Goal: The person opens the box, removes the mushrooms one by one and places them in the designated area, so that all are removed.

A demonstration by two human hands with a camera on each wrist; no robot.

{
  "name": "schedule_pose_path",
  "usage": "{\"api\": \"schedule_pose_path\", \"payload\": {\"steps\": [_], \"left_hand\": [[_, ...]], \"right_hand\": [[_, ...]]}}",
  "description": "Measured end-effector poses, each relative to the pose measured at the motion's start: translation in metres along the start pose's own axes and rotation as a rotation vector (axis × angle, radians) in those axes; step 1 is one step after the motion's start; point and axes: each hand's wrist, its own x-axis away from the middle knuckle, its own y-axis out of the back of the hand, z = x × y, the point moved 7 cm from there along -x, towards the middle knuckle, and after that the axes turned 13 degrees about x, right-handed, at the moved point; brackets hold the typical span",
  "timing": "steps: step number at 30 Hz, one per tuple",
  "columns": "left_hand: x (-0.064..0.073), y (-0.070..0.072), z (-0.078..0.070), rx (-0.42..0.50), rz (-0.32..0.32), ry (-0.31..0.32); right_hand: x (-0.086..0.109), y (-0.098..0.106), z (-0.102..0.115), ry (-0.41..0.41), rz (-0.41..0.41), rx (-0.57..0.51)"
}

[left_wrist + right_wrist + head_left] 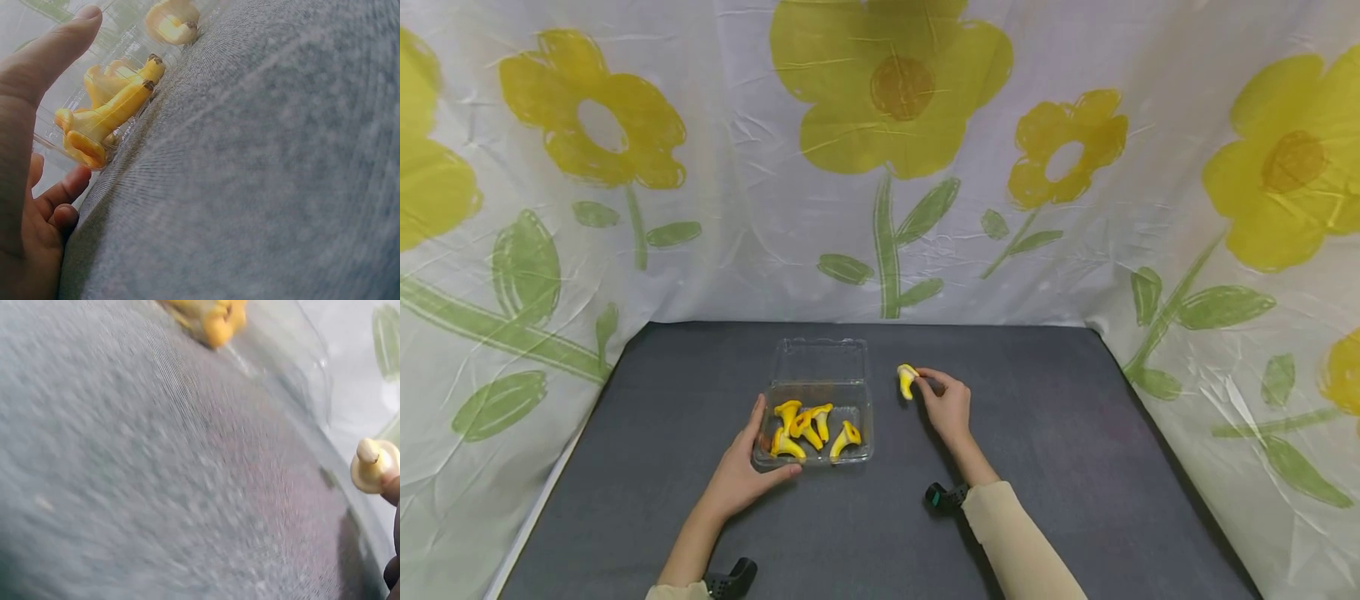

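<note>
Head view: the right hand is grasping a yellow mushroom above the surface, right of the clear container, which the left hand is touching with fingers extended.

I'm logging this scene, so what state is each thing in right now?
Clear container: upright, uncovered
Lid: open, at the container's far side
Yellow mushrooms: lying inside the container
Held mushroom: pinched, outside the container
Left hand: touching the container
Right hand: pinching one mushroom
Flowered backdrop: hanging, creased
</note>
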Motion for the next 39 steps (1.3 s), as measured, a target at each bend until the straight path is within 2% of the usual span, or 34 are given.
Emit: {"api": "schedule_pose_path", "payload": {"steps": [6, 11, 19, 39], "left_hand": [[0.0, 0.0, 0.0, -0.001, -0.003, -0.01], [0.0, 0.0, 0.001, -0.007, -0.006, -0.003], [-0.001, 0.0, 0.0, -0.003, 0.002, 0.007], [-0.001, 0.0, -0.001, -0.005, 0.001, -0.003]], "right_hand": [[-0.006, -0.008, -0.005, 0.038, 0.034, 0.019], [-0.006, -0.013, -0.006, 0.015, 0.099, 0.089], [-0.003, -0.01, 0.0, 0.034, 0.074, 0.134], [-0.002, -0.013, -0.002, 0.026, 0.121, 0.125]]}}
